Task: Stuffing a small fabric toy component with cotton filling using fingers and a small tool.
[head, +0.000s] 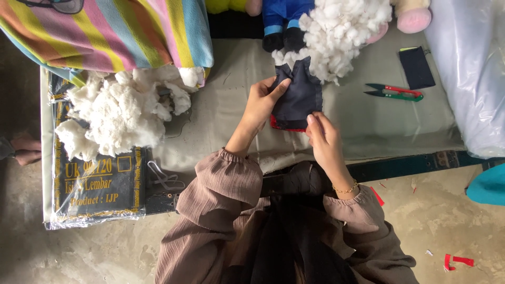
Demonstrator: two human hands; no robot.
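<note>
My left hand (261,102) and my right hand (322,135) both hold a small dark navy fabric piece (299,97) with a red edge along its lower side. The left hand grips its upper left side, thumb laid across the cloth. The right hand pinches its lower right corner. White stuffing fibre (336,31) lies just beyond the fabric piece, touching its top edge.
A second heap of white stuffing (118,113) sits at left beside a striped cloth (121,31) and a dark plastic-wrapped packet (97,181). Red-and-green thread snips (394,92) and a dark fabric rectangle (416,67) lie at right. Stuffed toys (284,21) rest at the far edge. Clear plastic (473,73) bulges at right.
</note>
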